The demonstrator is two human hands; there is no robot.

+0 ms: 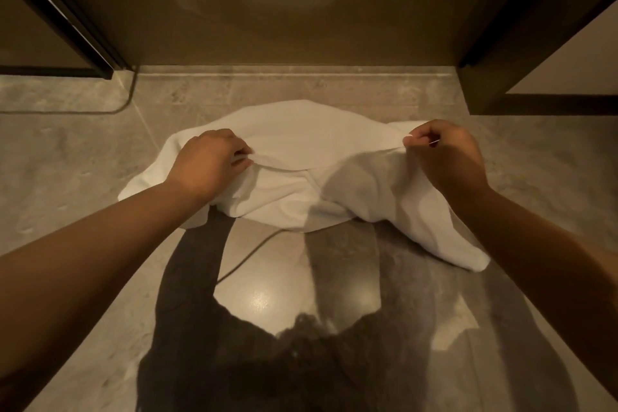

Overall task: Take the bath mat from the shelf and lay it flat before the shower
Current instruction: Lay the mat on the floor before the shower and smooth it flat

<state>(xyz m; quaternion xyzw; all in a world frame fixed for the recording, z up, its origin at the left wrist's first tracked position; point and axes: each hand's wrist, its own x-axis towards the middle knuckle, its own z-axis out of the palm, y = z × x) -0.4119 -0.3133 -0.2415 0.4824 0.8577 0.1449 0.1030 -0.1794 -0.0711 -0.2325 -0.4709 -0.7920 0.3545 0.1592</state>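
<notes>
A white bath mat (301,157), soft terry cloth w/ no visible pattern, lay crumpled on the stone floor just before the shower threshold. It was not yet flat: the far part rested on the tiles, while the near edge was lifted and bunched into folds at two points, left and right. One loose corner trailed toward the lower right.

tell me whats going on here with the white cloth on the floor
A person is spreading a white bath mat on the tiled floor before the shower threshold. The left hand and right hand each pinch a fold of it. The mat is still bunched and partly lifted, not yet flat.
</notes>
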